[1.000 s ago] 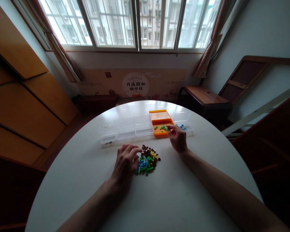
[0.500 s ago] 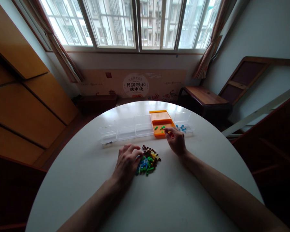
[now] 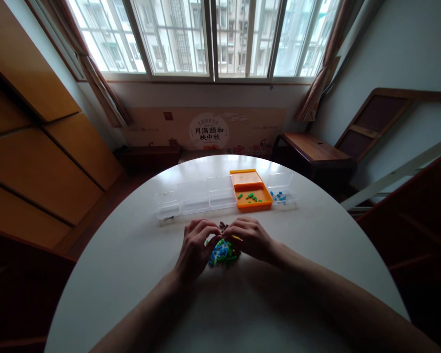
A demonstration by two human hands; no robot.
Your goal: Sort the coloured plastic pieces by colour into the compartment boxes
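Note:
A small heap of mixed coloured bricks (image 3: 222, 251) lies on the round white table (image 3: 242, 304), partly covered by both hands. My left hand (image 3: 195, 246) rests on the heap's left side with its fingers curled onto the bricks. Over the heap's right side my right hand (image 3: 250, 238) has its fingertips bent down into the pile. Whether either hand pinches a brick is hidden. Beyond them stands an orange box (image 3: 253, 194) with several green bricks in it. A clear box (image 3: 282, 192) to its right holds a few blue bricks.
Three clear lidded boxes (image 3: 194, 200) stand in a row left of the orange box. Behind the table are a window, a low wooden bench (image 3: 314, 149) at the right and wooden cabinets (image 3: 40, 147) at the left.
My right hand has left the orange box and come back toward me onto the brick heap. My left hand has stayed on the heap. The camera has tilted slightly.

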